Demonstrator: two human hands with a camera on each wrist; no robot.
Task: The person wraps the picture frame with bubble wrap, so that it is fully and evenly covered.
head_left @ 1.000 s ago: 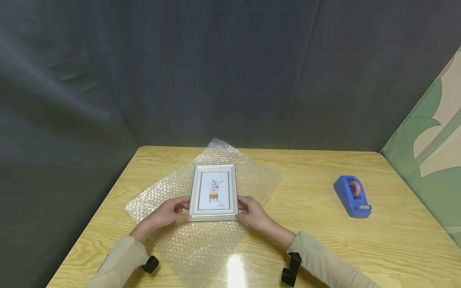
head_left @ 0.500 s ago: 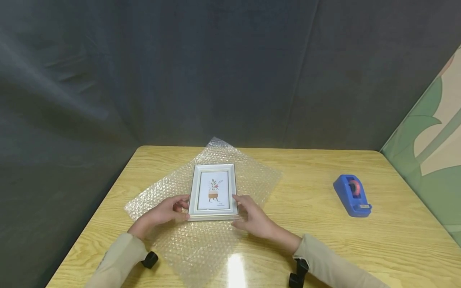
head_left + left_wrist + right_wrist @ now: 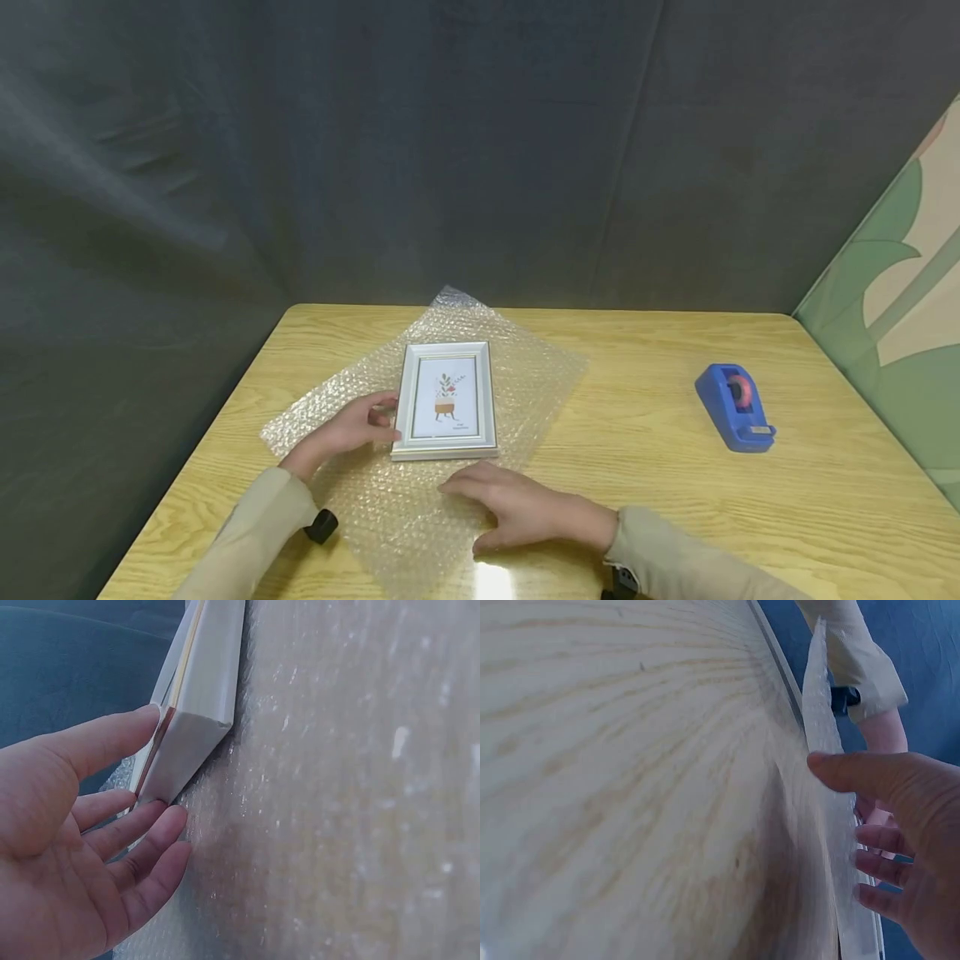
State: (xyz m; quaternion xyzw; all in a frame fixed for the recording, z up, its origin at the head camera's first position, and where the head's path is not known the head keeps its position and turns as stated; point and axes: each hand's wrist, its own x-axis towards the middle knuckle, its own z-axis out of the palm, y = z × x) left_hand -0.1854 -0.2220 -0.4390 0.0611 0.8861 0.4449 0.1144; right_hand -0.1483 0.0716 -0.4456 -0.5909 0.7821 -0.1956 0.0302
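A white picture frame [image 3: 401, 417] lies face up on a sheet of bubble wrap [image 3: 536, 367]; its print shows a potted plant. My left hand [image 3: 352, 429] is at the frame's lower left side. In the left wrist view, the thumb [image 3: 124, 736] touches the frame's edge near a corner, and the other fingers rest loosely beside it. My right hand [image 3: 517, 504] is apart from the frame, over the lower right part of the wrap, thumb and fingers spread with nothing between them. In the right wrist view, the fingers [image 3: 885, 866] are close to the wrap; contact is unclear.
A blue tape dispenser [image 3: 731, 412] with a pinkish roll stands on the wooden table [image 3: 637, 375] at the right. Behind the table hangs a dark curtain [image 3: 480, 150], and a patterned panel [image 3: 911, 333] borders the right side.
My right hand has let go of the frame's lower right side and moved down toward me, its fingers spreading. The left hand stays at the frame, shifted slightly. The frame has hardly moved.
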